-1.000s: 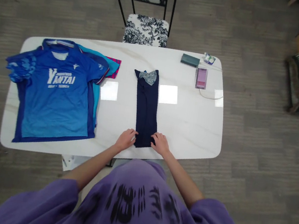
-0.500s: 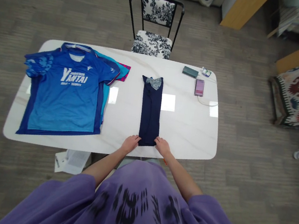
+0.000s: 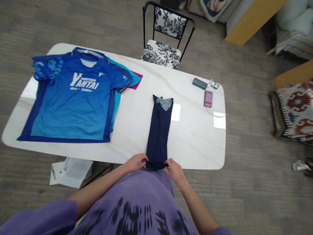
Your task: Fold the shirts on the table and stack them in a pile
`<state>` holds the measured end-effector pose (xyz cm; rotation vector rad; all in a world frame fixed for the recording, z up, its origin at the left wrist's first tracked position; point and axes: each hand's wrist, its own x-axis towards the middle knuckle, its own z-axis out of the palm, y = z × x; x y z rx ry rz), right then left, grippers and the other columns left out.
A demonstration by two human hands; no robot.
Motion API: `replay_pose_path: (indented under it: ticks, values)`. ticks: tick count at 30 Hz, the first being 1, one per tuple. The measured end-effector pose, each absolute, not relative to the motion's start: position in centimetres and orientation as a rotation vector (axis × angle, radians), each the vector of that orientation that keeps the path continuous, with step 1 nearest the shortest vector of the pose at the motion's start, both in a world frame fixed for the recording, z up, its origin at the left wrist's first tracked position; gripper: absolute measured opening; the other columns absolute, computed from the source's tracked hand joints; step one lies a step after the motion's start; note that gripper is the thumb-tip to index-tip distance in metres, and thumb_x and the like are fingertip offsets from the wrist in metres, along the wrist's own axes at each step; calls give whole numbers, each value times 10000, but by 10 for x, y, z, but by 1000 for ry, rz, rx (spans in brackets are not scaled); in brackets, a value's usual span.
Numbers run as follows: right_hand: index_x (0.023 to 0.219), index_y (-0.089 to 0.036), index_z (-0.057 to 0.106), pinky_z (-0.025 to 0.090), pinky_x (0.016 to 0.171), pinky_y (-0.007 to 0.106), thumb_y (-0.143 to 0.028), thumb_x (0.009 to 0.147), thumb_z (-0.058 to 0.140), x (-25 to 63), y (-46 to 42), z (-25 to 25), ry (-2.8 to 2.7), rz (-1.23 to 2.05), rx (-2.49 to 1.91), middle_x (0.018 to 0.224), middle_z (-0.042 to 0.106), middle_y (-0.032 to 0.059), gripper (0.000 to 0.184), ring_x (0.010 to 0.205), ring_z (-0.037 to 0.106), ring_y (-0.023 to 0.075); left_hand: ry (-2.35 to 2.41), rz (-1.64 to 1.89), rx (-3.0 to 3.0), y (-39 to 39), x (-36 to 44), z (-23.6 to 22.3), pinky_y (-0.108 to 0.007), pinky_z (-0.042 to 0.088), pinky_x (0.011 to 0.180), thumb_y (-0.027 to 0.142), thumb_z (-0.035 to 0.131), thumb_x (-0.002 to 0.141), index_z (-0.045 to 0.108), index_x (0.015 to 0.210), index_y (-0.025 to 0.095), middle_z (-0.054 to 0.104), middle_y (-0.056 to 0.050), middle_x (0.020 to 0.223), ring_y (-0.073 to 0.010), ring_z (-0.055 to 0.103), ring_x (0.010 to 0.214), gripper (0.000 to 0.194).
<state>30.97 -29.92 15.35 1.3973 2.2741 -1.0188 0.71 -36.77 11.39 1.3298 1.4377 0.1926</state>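
A dark navy garment (image 3: 159, 133), folded into a long narrow strip, lies on the white table. A grey patterned patch shows at its far end, by the neckline. My left hand (image 3: 137, 162) pinches the near left corner of this folded shirt. Its near right corner is between the fingers of my right hand (image 3: 174, 169). The near end sits at the table's front edge, close to my body. To the left, a blue printed T-shirt (image 3: 72, 101) is spread flat on top of other shirts, whose teal and pink edges stick out on its right.
On the white table's (image 3: 193, 146) right end are a dark green case (image 3: 199, 83), a phone (image 3: 208, 99) with a cable and a small packet (image 3: 214, 84). A chair (image 3: 165, 36) stands beyond the far edge. Papers (image 3: 73, 173) lie below the table's front edge.
Both hands have drawn the navy folded shirt toward my body, so its near end is now at the table's front edge. The camera view has shifted slightly.
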Motion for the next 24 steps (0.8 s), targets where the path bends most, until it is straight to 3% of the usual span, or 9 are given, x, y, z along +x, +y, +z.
replay_pose_path:
  ticks: [5, 9, 11, 13, 15, 18, 21, 24]
  values:
    - [1158, -349, 801, 683, 982, 410, -222, 1035, 695, 300, -207, 169, 2398, -1094, 1477, 1180, 812, 44, 206, 1054, 846, 273, 1441, 395, 1072, -295, -29, 134, -471, 711, 946, 481, 647, 921, 804, 1081, 285, 889, -78, 1001, -323, 863, 983, 297]
    - [1200, -260, 834, 666, 957, 376, -224, 1009, 730, 257, -56, 155, 2581, -1048, 1514, 1123, 814, 63, 221, 1002, 786, 260, 1496, 528, 906, -159, -71, 121, -429, 713, 1024, 550, 724, 966, 752, 1065, 236, 888, -104, 1042, -292, 871, 1046, 331]
    - [1298, -226, 843, 693, 1018, 426, -247, 1041, 714, 227, 20, 135, 2634, -957, 1581, 1231, 832, 113, 288, 1098, 793, 303, 1596, 630, 795, -86, -86, 104, -460, 713, 1075, 566, 765, 1017, 750, 1076, 221, 882, -125, 1085, -292, 870, 1055, 350]
    - [1531, -160, 780, 683, 1176, 530, -265, 1100, 651, 197, 78, 104, 2663, -867, 1686, 1492, 797, 206, 462, 1337, 768, 377, 1812, 791, 767, -26, -90, 83, -520, 694, 1171, 574, 727, 1104, 772, 1191, 216, 869, -152, 1240, -305, 861, 1155, 371]
    - [1745, -93, 631, 571, 1377, 614, -273, 1163, 547, 172, 110, 67, 2680, -833, 1741, 1769, 652, 260, 615, 1603, 645, 413, 2048, 926, 903, 11, -81, 56, -583, 605, 1334, 536, 627, 1189, 778, 1371, 209, 813, -190, 1468, -337, 798, 1394, 404]
    - [1904, -99, 449, 300, 1573, 634, -291, 1235, 380, 150, 113, 9, 2689, -873, 1667, 1994, 430, 191, 700, 1862, 382, 351, 2081, 862, 1338, 24, -50, 12, -613, 368, 1534, 466, 505, 1244, 727, 1641, 189, 643, -204, 1794, -358, 495, 1793, 532]
    - [1960, -163, 374, 136, 1611, 639, -366, 1271, 330, 146, 91, -34, 2663, -903, 1566, 2053, 334, 118, 720, 1941, 216, 296, 1904, 611, 1628, 6, -23, -27, -640, 193, 1592, 483, 456, 1247, 596, 1848, 207, 462, -139, 1974, -347, 237, 1928, 676]
    - [1981, -190, 333, 90, 1613, 643, -428, 1283, 315, 149, 79, -55, 2656, -894, 1556, 2070, 287, 100, 738, 1955, 168, 281, 1898, 478, 1713, -8, -15, -54, -647, 98, 1604, 502, 433, 1243, 467, 1946, 209, 310, -107, 2044, -340, 119, 1953, 762]
